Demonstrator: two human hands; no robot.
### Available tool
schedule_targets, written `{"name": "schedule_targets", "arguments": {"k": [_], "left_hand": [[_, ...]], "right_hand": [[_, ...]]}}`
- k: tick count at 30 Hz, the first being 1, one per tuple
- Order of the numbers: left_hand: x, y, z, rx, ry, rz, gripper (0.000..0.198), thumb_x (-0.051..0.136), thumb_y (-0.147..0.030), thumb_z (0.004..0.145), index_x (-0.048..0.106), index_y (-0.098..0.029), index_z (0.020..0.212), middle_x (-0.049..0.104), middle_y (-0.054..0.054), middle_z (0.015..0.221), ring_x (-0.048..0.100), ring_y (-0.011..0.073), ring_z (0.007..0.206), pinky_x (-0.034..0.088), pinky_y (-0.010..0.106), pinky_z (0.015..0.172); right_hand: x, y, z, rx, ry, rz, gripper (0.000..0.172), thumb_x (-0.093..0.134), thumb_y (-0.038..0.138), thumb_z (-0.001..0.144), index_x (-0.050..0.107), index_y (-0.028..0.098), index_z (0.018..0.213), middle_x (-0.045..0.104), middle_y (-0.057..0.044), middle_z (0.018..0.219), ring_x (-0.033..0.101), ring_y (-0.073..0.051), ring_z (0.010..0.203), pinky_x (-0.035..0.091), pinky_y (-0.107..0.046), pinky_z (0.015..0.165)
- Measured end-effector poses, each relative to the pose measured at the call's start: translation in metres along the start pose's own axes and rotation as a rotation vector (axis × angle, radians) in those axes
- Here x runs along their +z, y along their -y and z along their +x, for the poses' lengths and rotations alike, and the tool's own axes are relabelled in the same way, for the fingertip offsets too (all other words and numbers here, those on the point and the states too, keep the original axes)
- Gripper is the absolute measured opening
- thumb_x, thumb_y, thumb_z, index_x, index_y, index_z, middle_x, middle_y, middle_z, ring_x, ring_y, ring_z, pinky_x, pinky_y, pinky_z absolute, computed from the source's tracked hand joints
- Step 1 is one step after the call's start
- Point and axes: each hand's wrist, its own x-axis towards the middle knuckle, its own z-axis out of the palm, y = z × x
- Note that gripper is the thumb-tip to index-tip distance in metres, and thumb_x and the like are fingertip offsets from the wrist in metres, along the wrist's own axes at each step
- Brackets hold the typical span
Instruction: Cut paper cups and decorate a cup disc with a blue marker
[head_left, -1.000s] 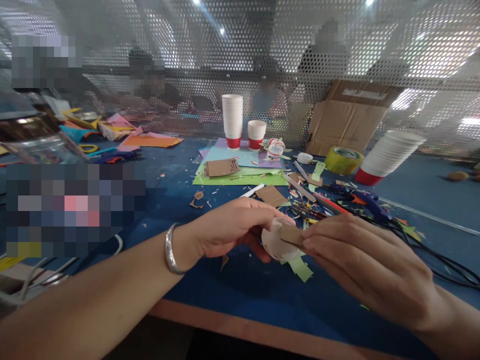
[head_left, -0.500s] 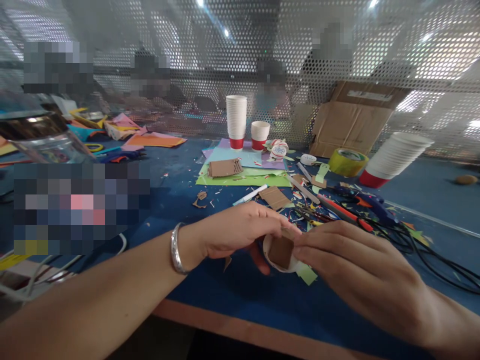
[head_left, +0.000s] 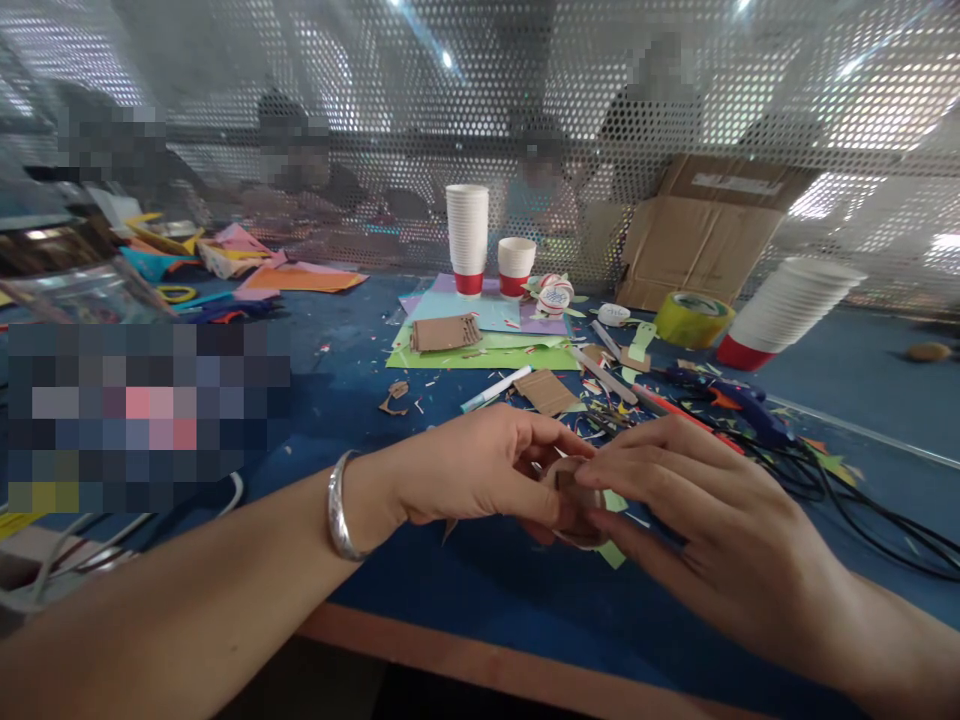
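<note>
Over the blue table (head_left: 480, 590), left hand (head_left: 487, 465) clasps the cup (head_left: 589, 541), probably to steady it, while right hand (head_left: 705, 510) touches cardboard (head_left: 576, 503) inside, can't tell if it's pinching.

A small, round white paper cup piece (head_left: 586, 541) was held between the left hand (head_left: 480, 465) and right hand (head_left: 720, 520), open side tilted upward, brown cardboard (head_left: 576, 506) sat inside it — partly covered — light green paper (head_left: 613, 554) showed at its lower right.
</note>
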Motion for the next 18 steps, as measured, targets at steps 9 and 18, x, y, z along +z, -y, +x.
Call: {"name": "schedule_targets", "arguments": {"k": [9,18], "left_hand": [[-0.009,-0.01,-0.001,0.099,-0.189,0.061,0.034,0.07,-0.01,0.08,0.068,-0.013,0.114,0.07,0.003,0.092,0.065,0.0108,0.075,0.054,0.019,0.06],[-0.031,-0.018,-0.002,0.222,-0.479,-0.201,0.026,0.067,-0.015,0.085,0.072,-0.015,0.111,0.073,0.008,0.101,0.069,0.014,0.085,0.056,0.019,0.062]], "right_hand": [[-0.005,0.004,0.004,0.106,-0.161,-0.046,0.026,0.065,0.01,0.09,0.062,0.021,0.113,0.073,-0.004,0.106,0.066,-0.019,0.099,0.049,-0.036,0.093],[0.007,-0.017,0.006,0.187,0.029,-0.043,0.01,0.063,0.021,0.093,0.066,0.02,0.102,0.07,-0.008,0.102,0.061,-0.024,0.097,0.049,-0.041,0.087]]}}
